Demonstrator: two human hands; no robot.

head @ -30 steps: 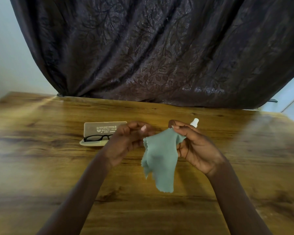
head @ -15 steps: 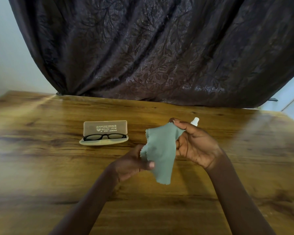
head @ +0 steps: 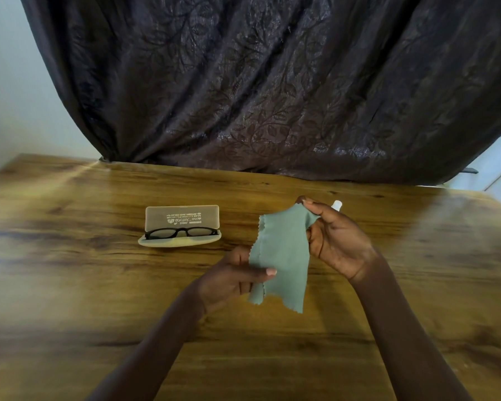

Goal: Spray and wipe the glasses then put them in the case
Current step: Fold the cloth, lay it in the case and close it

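Observation:
Black-framed glasses (head: 181, 232) lie in an open beige case (head: 180, 241) with its lid up, left of centre on the wooden table (head: 70, 285). A green cleaning cloth (head: 284, 250) hangs above the table between both hands. My right hand (head: 337, 241) pinches the cloth's top corner. My left hand (head: 232, 279) pinches the cloth lower down, thumb across its front. The white tip of a spray bottle (head: 336, 204) shows just behind my right hand; the rest of it is hidden.
A dark patterned curtain (head: 272, 96) hangs behind the table's far edge. Pale wall shows at the far left and right.
My left hand let go of the cloth's top edge, dropped down and took hold of the cloth's lower part. The glasses in the case came into full view. My right hand stayed put.

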